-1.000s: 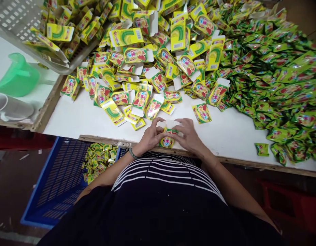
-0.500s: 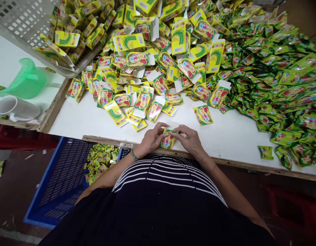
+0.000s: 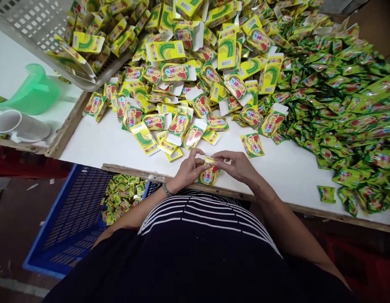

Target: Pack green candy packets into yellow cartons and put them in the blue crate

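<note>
A small yellow and green candy box stands at the front edge of the white table, its white top flap showing. My left hand grips it from the left, thumb along its upper part. From the right, my right hand has thumb and fingers closed at the box's top end. Just beyond my hands lie several similar boxes, some with white flaps standing out. One flat box rests apart, to the right. A heap of green candy sachets covers the table's right side.
A grey perforated basket of boxes stands at the back left. Near it are a green scoop and a white mug. A blue crate with filled boxes sits below the table edge. One sachet lies at the right front.
My right hand has turned, its fingers now reaching further over the box's top, where a white flap shows. My left hand keeps its hold. The whole view has shifted slightly.
</note>
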Demonstrator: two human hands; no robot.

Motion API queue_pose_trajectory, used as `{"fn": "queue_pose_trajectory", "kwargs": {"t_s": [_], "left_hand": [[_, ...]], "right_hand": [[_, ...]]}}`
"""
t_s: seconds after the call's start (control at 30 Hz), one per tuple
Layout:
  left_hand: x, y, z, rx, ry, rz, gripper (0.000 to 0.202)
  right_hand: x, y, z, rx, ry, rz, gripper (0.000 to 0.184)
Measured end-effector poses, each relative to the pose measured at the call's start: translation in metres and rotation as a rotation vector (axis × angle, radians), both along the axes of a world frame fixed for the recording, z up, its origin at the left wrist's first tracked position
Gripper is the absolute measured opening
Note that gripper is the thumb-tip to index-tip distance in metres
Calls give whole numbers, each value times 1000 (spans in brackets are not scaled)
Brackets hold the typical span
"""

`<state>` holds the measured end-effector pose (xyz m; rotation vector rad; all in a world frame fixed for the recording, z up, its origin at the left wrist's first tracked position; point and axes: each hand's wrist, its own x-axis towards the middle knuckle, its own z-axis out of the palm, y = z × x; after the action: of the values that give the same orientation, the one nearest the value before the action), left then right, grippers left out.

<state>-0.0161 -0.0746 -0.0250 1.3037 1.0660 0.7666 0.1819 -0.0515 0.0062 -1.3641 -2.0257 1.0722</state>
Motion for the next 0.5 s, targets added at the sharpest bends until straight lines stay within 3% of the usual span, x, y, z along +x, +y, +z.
{"fn": "queue_pose_trajectory", "kwargs": {"t_s": [0.17,0.5], "left_hand": [[0,1,0,28,-2,-33,44],[-2,0,6,125,121,-79,41]], "right_hand": [[4,8,4,28,-105,39,21],[15,26,15,-143,-83,251,25]]}}
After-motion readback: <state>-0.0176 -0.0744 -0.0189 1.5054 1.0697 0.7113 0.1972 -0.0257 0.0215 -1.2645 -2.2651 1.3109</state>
